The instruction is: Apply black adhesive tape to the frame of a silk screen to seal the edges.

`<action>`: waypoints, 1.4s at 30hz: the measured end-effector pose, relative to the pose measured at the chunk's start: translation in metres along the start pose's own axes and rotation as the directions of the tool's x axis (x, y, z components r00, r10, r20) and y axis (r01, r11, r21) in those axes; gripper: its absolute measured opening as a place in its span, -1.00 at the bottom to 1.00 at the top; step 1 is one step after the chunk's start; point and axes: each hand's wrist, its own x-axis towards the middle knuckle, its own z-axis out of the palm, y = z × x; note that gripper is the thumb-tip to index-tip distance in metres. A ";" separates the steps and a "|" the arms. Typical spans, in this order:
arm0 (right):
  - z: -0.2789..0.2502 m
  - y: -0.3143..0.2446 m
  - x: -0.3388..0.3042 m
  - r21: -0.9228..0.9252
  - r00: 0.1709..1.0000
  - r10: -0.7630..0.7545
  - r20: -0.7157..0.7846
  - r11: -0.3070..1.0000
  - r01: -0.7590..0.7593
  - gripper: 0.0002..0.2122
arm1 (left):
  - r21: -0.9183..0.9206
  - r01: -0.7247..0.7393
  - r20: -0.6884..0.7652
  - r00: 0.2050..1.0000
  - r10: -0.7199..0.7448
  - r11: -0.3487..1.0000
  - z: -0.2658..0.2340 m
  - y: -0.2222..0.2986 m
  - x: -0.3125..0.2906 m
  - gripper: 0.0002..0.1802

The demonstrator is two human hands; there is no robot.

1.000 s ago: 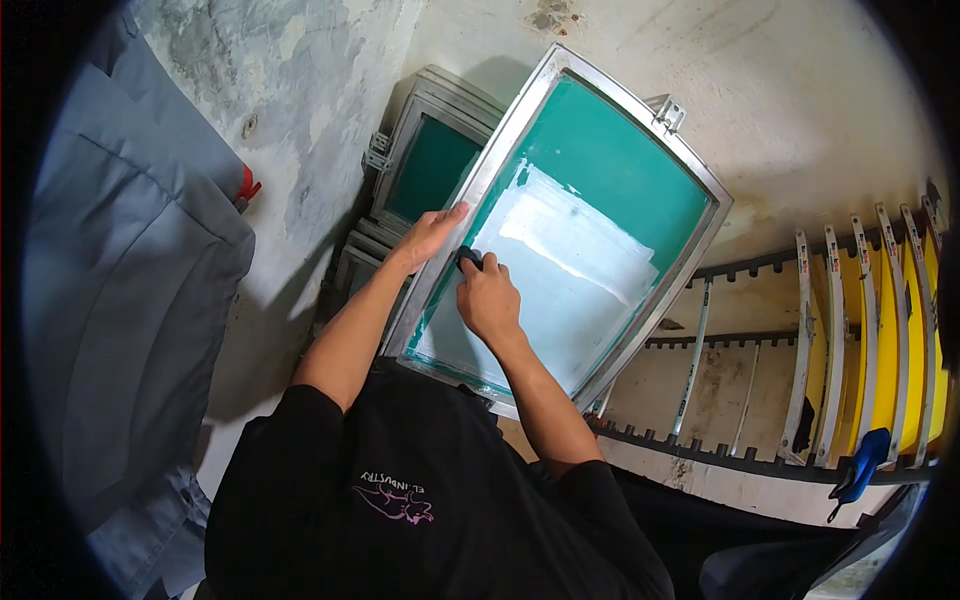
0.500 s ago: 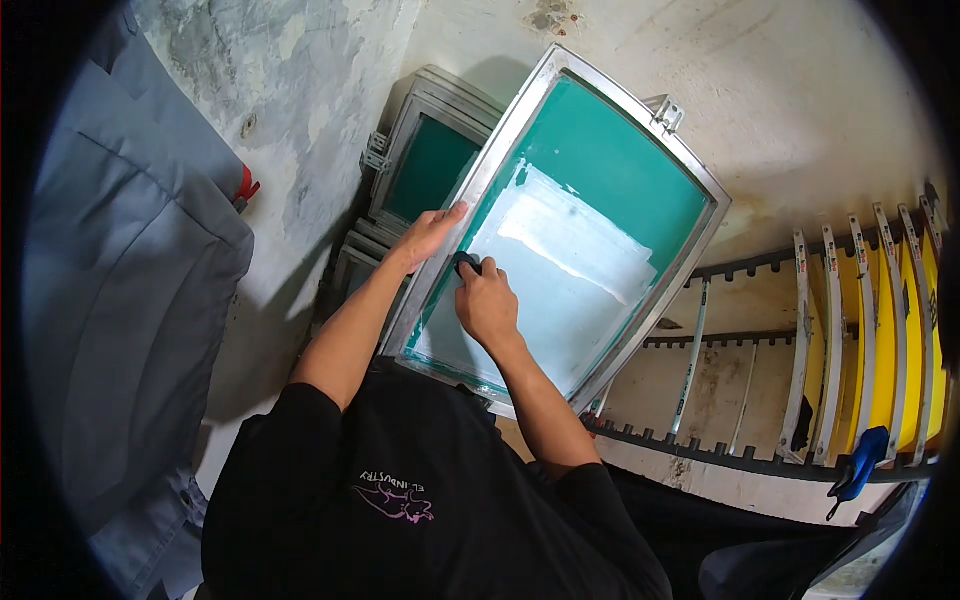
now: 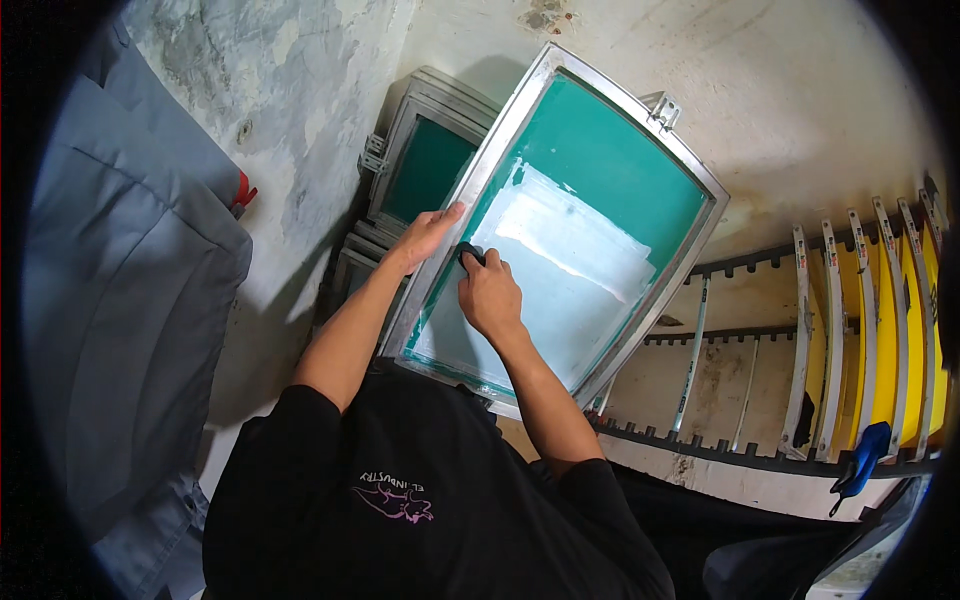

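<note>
A stained wall (image 3: 790, 130) stands behind a slotted rack (image 3: 770, 463).

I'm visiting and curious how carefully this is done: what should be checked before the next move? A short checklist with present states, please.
1. Left hand gripping the metal frame's left side: ok.
2. Right hand holding the small dark object: ok.
3. White patch even in tone: not ok, a brighter band crosses it.
4. Frame's lower end firmly supported: cannot tell, its support is unclear.
5. Dark object pressed firmly down: cannot tell from this angle.
</note>
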 end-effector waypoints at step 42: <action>-0.008 -0.004 0.001 -0.056 0.999 -0.030 0.018 0.998 0.031 -0.68 | 0.005 -0.006 0.002 1.000 0.006 1.000 -0.001 0.000 0.000 0.00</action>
